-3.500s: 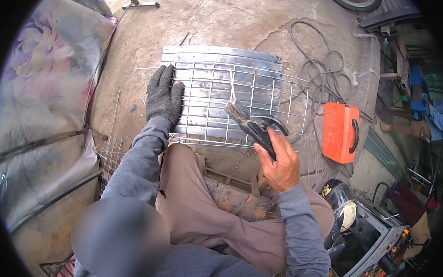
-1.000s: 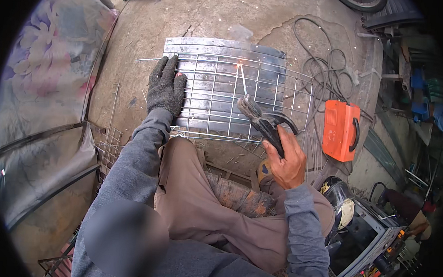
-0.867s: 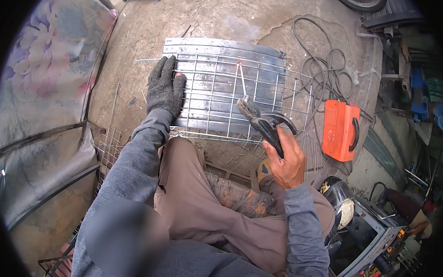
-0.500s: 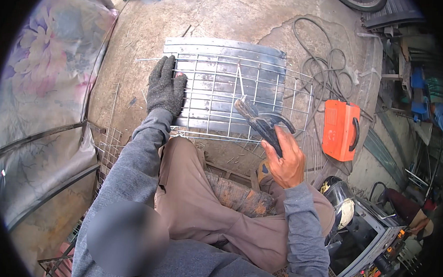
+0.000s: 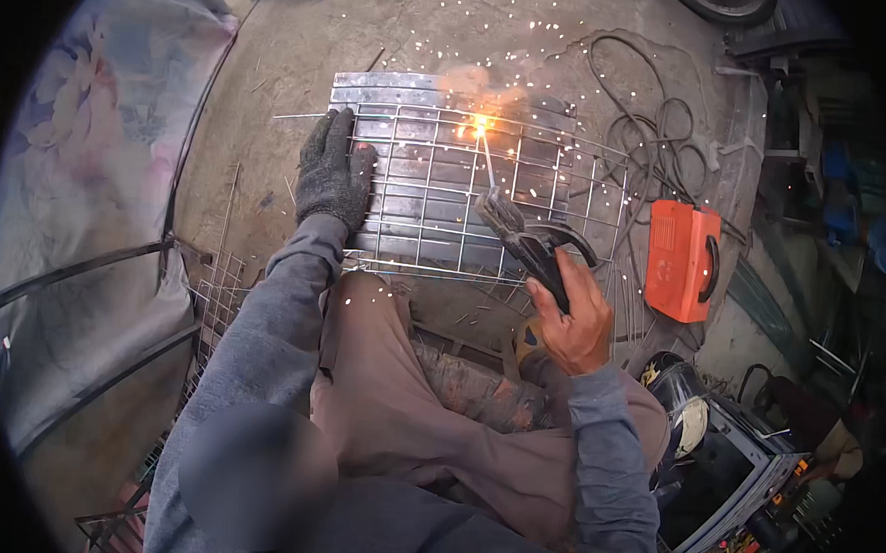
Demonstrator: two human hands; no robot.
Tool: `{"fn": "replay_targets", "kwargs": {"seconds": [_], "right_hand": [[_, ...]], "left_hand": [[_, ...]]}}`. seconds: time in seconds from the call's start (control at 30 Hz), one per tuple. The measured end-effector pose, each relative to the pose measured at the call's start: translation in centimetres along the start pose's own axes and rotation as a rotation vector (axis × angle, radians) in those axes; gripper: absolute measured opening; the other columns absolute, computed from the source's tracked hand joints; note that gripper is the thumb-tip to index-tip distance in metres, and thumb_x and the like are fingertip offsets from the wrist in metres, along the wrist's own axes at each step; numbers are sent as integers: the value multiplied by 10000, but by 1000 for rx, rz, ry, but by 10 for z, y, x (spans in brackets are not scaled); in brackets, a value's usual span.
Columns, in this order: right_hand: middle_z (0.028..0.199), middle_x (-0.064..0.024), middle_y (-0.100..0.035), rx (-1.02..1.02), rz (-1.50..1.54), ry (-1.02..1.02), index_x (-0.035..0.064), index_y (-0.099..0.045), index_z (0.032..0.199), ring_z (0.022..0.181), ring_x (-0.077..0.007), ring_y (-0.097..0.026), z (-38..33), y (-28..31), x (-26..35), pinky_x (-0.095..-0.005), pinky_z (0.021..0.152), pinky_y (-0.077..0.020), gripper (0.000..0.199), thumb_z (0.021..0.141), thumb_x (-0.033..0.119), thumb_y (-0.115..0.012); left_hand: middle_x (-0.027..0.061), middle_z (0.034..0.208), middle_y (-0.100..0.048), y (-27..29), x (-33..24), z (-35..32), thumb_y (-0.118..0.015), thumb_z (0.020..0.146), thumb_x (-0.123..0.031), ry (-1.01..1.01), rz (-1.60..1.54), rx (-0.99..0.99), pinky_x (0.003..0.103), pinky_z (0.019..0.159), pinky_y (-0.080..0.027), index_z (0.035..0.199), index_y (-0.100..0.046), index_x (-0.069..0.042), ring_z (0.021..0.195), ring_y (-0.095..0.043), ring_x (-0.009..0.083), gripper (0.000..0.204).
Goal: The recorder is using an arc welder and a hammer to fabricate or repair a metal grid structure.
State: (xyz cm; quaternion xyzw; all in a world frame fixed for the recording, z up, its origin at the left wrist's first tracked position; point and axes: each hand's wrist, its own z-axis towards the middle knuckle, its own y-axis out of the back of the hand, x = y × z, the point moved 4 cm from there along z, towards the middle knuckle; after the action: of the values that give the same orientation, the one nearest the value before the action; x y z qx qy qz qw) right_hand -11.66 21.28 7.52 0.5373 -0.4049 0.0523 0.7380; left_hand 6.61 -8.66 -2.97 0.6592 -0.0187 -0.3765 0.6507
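A wire mesh panel (image 5: 423, 268) lies over a ribbed grey metal sheet (image 5: 393, 86). My left hand (image 5: 332, 176), in a dark knit glove, rests flat on the panel's left side with its fingers stretched out. In my bare right hand (image 5: 575, 321) is a black welding electrode holder (image 5: 530, 249), gripped by its handle. A thin welding rod (image 5: 488, 162) sticks out of its jaws. Its tip meets a wire near the panel's far edge, where a bright orange arc (image 5: 481, 121) glows and sparks scatter around it.
An orange welding machine (image 5: 676, 259) stands at the right, with coiled cable (image 5: 661, 138) behind it. To the right of my knee lies a welding helmet (image 5: 684, 414). A floral sheet (image 5: 100, 138) hangs at the left. More wire mesh (image 5: 224, 290) lies beside my left arm.
An arc has lit at the rod's tip, with sparks and smoke, and the picture has darkened. The electrode holder has shifted very slightly; my left hand stays in place.
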Motion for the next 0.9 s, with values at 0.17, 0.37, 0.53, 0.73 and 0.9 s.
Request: {"fn": "replay_targets", "kwargs": {"seconds": [0.17,0.37,0.53,0.73,0.9], "right_hand": [[1035,-202,-715,-12,-11,-1,-14,-647,1299,865,-372,-728,0,0,-2,-435,738,-583,465,916,216,-779],[1045,-202,-716,-15,-6,17,-18,-646,1298,878,-370,-728,1,0,0,-432,745,-584,473,906,202,-792],[1050,-205,-713,-18,-18,43,-20,-640,1305,883,-368,-723,0,-1,0,-428,749,-583,481,900,189,-795],[1026,-191,-712,-6,-15,50,-12,-641,1305,861,-361,-719,0,-3,1,-430,733,-579,474,903,188,-791],[1020,-186,-710,-5,-19,39,-4,-643,1300,847,-353,-718,0,-4,1,-429,722,-577,461,909,195,-784]], "left_hand": [[181,1573,-447,0,1,-1,-600,1002,-359,6,3,-14,481,1218,-329,1524,-486,-124,1456,-404,364,584],[183,1572,-449,1,2,-1,-590,1009,-366,28,-4,-5,480,1220,-327,1527,-482,-130,1453,-406,370,579],[182,1571,-448,0,2,-1,-593,1007,-368,27,-1,-9,480,1218,-331,1532,-476,-140,1451,-408,372,584],[178,1572,-448,1,0,-1,-592,1009,-371,45,3,1,480,1219,-331,1534,-473,-148,1454,-406,367,583],[178,1572,-445,1,1,-1,-590,1010,-370,42,2,2,480,1220,-331,1535,-471,-150,1454,-406,366,582]]}}
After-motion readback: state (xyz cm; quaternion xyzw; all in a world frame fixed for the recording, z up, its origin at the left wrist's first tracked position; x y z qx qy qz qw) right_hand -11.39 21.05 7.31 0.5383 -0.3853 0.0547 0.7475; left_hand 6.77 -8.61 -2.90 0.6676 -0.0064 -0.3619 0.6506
